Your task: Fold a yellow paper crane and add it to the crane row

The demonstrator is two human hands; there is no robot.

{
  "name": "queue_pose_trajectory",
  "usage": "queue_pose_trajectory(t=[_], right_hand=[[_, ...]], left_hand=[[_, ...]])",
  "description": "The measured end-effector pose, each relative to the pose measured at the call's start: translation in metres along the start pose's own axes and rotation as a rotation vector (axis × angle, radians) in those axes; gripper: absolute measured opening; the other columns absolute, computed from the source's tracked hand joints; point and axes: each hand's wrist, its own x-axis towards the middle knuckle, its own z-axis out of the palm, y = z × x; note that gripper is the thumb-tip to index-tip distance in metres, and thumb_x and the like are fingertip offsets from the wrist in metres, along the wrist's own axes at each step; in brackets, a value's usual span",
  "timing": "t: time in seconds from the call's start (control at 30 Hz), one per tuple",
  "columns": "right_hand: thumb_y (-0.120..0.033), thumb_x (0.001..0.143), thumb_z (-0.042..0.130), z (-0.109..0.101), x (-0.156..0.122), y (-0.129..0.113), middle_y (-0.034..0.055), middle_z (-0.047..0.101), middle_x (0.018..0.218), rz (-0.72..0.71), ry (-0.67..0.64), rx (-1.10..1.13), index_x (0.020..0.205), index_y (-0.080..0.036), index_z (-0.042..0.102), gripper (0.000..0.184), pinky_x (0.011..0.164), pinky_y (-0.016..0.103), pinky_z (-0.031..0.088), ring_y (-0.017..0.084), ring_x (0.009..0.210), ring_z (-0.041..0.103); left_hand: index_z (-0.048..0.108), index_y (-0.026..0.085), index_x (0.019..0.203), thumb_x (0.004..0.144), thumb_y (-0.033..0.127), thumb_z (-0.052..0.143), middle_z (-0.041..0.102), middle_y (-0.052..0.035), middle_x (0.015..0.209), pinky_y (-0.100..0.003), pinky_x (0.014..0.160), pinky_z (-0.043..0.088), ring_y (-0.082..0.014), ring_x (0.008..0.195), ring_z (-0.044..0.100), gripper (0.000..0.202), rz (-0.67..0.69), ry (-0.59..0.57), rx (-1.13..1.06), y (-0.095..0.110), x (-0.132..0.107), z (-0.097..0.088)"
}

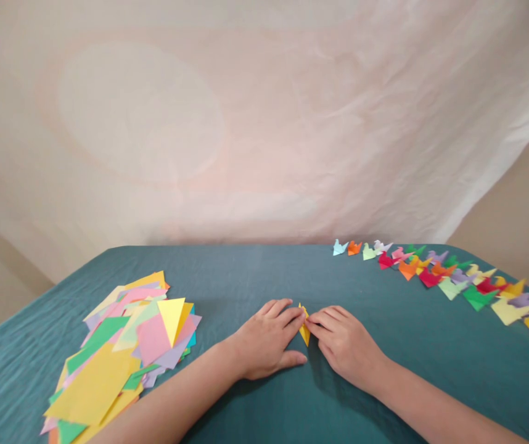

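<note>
The narrow, pointed piece of folded golden-yellow paper is located on the tabletop, which is covered in dark teal cloth, between the two hands. Its long axis runs roughly away from the person.

Left hand: laid palm down. The fingertips rest over the upper left part of the piece; the thumb is set wide, apart from the paper. This placement likely steadies the piece against the cloth.

Right hand: fingers narrow, gathered at the right edge of the piece, and apparently pinching it. The thumb contact is partly hidden. A grip this fine suits so small a part, since broader contact would cover the folds.

The loose, overlapping heap of multicoloured paper sheets lies to the left, beside the left forearm. A bright yellow folded sheet rests on top (its point faces the person). Small folded-paper birds in mixed colours form a slanting band along the far right. The separation presumably keeps flat stock from mixing with shaped pieces and protects the birds from the working forearms.
</note>
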Motion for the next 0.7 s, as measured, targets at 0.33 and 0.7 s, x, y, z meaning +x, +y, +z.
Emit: queue_pose_trajectory(t=[0.33,0.7], right_hand=[[-0.008,0.085,0.044,0.004,-0.0001,-0.001,0.0097,0.063,0.089,-0.051,-0.004,-0.08,0.096,-0.015,0.064,0.024,0.078,0.035,0.043,0.021,0.087,0.055],[-0.007,0.082,0.05,-0.0012,0.0033,-0.0041,0.0092,0.06,0.093,0.014,-0.141,-0.111,0.097,-0.015,0.065,0.023,0.077,0.035,0.043,0.022,0.087,0.053]], left_hand=[[0.041,0.017,0.13,0.083,0.065,0.037,0.047,-0.0111,0.131,-0.04,0.105,0.022,-0.0275,0.126,0.033,0.067,0.021,0.044,0.042,0.0003,0.0014,-0.0002],[0.042,0.016,0.129,0.082,0.065,0.039,0.047,-0.0107,0.131,-0.04,0.105,0.023,-0.0278,0.127,0.032,0.068,0.003,0.053,0.054,0.0006,0.0019,-0.0011]])
